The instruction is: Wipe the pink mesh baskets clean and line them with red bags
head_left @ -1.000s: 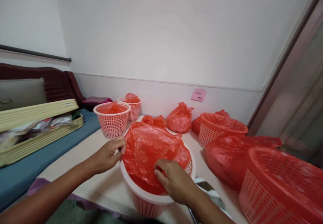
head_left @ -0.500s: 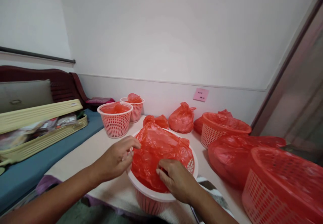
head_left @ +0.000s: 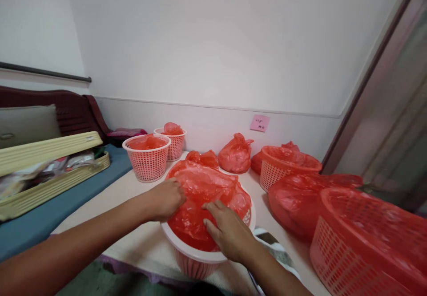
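In front of me stands a white basket (head_left: 209,256) with a red plastic bag (head_left: 203,182) spread inside it and bunched up over its far rim. My left hand (head_left: 167,199) is closed on the bag's left edge, beside the basket's rim. Over the right part of the bag lies my right hand (head_left: 230,230), thumb and fingers apart, touching the plastic. What is beneath the bag cannot be made out.
Two white baskets (head_left: 148,164) with red bags in them stand back left. Tied red bags (head_left: 235,153) lie by the wall under a pink note (head_left: 259,123). Red baskets (head_left: 353,242) and a large red bag (head_left: 295,204) fill the right. An open cream case (head_left: 66,178) lies at left.
My left hand has come down from above the rim and closed on the bag's edge. My right hand's fingers have spread, and the bag lies flatter and wider across the basket.
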Demonstrator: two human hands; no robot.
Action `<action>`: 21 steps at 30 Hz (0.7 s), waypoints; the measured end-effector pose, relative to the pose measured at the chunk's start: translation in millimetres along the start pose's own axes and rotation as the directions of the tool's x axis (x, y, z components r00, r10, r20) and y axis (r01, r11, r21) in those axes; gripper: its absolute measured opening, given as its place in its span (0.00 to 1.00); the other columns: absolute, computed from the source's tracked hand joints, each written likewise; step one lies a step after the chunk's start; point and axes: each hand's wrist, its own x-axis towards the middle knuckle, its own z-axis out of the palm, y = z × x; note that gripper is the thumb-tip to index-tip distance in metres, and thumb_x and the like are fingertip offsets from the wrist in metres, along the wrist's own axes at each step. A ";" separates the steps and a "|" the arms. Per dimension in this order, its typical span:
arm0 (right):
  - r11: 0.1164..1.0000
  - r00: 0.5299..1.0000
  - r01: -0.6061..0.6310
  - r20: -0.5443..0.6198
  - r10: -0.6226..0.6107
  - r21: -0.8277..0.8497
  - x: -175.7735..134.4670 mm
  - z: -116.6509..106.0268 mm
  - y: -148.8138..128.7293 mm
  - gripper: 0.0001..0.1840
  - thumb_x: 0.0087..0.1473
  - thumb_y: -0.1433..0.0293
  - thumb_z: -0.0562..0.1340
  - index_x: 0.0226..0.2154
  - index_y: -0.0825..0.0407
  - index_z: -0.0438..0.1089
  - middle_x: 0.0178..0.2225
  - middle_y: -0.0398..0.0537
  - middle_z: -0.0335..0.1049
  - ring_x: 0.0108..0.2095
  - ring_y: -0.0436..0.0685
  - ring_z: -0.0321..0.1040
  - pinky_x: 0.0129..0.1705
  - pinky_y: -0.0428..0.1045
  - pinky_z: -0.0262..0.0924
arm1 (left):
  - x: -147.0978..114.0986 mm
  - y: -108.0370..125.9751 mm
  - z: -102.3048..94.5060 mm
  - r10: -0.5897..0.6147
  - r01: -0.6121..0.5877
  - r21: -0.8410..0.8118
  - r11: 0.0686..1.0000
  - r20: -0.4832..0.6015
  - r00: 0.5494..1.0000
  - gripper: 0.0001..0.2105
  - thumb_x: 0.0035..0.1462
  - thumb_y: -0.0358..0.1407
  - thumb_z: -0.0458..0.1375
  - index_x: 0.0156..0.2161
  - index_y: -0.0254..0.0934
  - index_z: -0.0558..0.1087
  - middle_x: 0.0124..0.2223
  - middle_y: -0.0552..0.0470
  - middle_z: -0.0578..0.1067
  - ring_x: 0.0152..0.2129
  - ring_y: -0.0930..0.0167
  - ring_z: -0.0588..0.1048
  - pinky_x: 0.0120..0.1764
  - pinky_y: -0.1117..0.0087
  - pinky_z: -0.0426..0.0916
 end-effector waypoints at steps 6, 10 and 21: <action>0.999 0.999 -0.039 -0.007 0.039 0.014 5.2 1.8 -1.4 0.13 0.60 0.65 0.53 0.43 0.50 0.70 0.39 0.52 0.76 0.40 0.59 0.72 0.40 0.49 0.57 | -22.0 3.8 -14.7 -0.105 0.107 -0.118 0.987 0.028 0.994 0.11 0.59 0.30 0.49 0.29 0.37 0.71 0.29 0.47 0.77 0.27 0.66 0.73 0.34 0.65 0.63; 1.000 1.000 0.012 -0.023 -0.011 0.028 5.5 0.6 -2.5 0.10 0.59 0.65 0.56 0.37 0.51 0.71 0.35 0.48 0.74 0.36 0.56 0.70 0.37 0.48 0.56 | -23.3 23.4 -27.4 -0.053 0.067 -0.277 0.959 0.057 0.997 0.13 0.53 0.48 0.59 0.36 0.40 0.72 0.35 0.51 0.77 0.32 0.65 0.74 0.33 0.68 0.62; 0.987 0.993 0.115 -0.022 -0.113 0.115 1.3 3.1 6.6 0.17 0.52 0.68 0.63 0.46 0.52 0.69 0.45 0.50 0.71 0.45 0.58 0.66 0.49 0.51 0.56 | -17.2 18.2 -19.5 -0.258 0.203 -0.621 0.757 0.002 0.966 0.12 0.64 0.38 0.42 0.32 0.39 0.62 0.31 0.53 0.69 0.28 0.70 0.68 0.33 0.69 0.60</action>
